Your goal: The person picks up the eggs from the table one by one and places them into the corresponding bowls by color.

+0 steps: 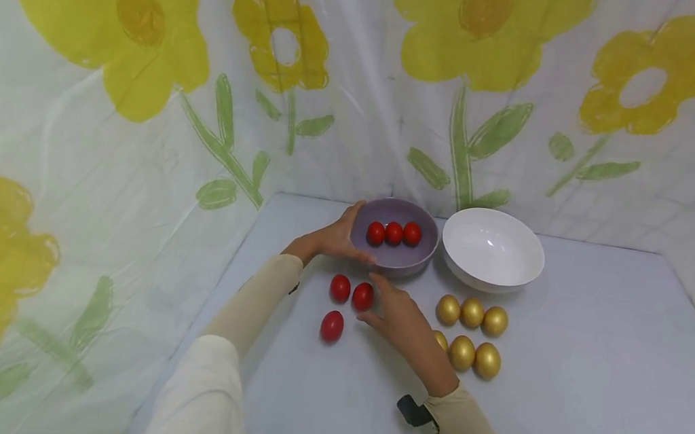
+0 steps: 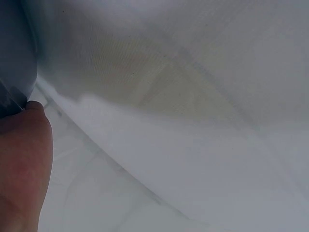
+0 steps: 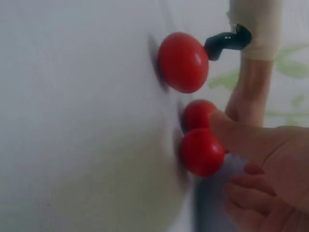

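My left hand (image 1: 341, 235) holds the left side of a purple bowl (image 1: 393, 261), fingers at the far rim and thumb along the near side. Inside the bowl lie three red eggs (image 1: 393, 233). In the left wrist view a digit of the left hand (image 2: 24, 164) touches the bowl's dark wall (image 2: 17, 48). Just in front of the bowl, my right hand (image 1: 403, 320) is spread beside a red egg (image 1: 362, 296), thumb and fingers apart. Two more red eggs lie near it, one to the left (image 1: 340, 288) and one closer (image 1: 332, 326).
A white bowl (image 1: 492, 249) stands right of the purple one. Several gold eggs (image 1: 471, 312) lie in two rows in front of it, partly behind the right hand. A flower-printed curtain (image 1: 353, 142) borders the table (image 1: 586, 372) at the back and left.
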{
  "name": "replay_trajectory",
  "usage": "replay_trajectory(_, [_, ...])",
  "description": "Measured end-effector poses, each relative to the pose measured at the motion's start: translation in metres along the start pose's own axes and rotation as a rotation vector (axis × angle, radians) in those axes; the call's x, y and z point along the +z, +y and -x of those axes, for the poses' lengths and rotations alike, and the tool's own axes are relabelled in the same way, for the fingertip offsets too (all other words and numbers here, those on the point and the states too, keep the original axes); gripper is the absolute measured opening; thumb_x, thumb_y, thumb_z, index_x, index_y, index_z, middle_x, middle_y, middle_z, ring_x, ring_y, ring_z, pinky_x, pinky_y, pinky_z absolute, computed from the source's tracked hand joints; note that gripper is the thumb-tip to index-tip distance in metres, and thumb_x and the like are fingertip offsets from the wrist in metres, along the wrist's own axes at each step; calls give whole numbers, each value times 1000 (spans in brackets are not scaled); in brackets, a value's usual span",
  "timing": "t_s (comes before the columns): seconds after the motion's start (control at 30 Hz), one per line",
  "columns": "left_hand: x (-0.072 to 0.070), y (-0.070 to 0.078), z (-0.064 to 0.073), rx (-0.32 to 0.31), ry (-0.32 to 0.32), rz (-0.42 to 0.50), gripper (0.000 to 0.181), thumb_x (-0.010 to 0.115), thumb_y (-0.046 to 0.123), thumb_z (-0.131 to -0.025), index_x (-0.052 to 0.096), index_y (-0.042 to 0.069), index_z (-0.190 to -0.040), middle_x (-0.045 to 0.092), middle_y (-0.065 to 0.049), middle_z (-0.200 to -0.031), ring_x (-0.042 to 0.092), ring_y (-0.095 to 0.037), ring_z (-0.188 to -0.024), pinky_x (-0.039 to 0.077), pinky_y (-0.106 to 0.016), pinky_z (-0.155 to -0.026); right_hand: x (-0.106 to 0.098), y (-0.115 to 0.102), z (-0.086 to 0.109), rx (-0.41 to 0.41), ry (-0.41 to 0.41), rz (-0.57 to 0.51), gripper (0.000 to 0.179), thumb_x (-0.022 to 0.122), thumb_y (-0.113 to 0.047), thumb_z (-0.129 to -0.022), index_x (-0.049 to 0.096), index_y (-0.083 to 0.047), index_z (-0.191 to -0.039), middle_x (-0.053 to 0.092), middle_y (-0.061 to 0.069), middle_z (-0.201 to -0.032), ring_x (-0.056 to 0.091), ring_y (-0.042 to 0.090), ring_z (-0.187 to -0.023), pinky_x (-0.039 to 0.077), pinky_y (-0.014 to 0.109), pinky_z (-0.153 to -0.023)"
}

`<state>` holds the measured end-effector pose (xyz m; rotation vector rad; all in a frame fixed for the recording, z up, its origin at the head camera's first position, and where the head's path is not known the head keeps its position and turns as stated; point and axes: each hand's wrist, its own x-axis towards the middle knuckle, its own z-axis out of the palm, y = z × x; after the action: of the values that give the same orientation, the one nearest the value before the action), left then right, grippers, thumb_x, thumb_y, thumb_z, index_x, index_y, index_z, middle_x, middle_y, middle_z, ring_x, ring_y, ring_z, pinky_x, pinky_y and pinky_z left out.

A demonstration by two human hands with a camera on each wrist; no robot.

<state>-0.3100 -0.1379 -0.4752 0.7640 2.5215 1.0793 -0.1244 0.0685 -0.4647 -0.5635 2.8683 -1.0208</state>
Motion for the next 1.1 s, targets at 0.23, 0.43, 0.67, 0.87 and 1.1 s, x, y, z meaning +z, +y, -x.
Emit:
replay_trajectory(0.23, [0,3,-3,-5,-3,-3,141,94,53,-74,-3,15,-169,17,-8,-170,31,-26,-150,37,-48,-121,5,3,-7,10,6,32,81,91,-28,-87,50,-1,-152,67,18,-138,69,32,-120,56,47,-102])
replay_trajectory(0.43, [1,3,-2,-23,10,7,141,93,55,-73,-3,19,-169,17,-7,-170,31,-26,-150,36,-49,-122,16,10,-10,16,2,32,76,91,-28,-86,54,-2,-147,70,16,-128,70,29,-113,56,45,-101])
replay_trajectory(0.67, [6,0,3,-42,-10,23,144,92,61,-72,-4,19,-170,13,-6,-172,28,-28,-152,35,-52,-122,25,5,-5,27,12,40,57,88,-24,-89,61,-6,-136,74,10,-114,70,22,-98,60,41,-93])
replay_trajectory(0.87, [2,-1,5,-51,-1,0,142,92,60,-72,-4,19,-170,13,-5,-172,27,-27,-153,34,-51,-123,25,2,-6,28,25,75,56,88,-25,-90,61,-7,-136,75,8,-109,67,16,-88,61,36,-88])
replay_trajectory(1.1, [0,2,3,-36,0,7,140,91,56,-75,-4,19,-170,15,-5,-171,28,-27,-152,35,-50,-123,21,6,-8,-4,51,94,56,89,-27,-89,63,-6,-133,74,5,-99,63,13,-80,60,30,-80])
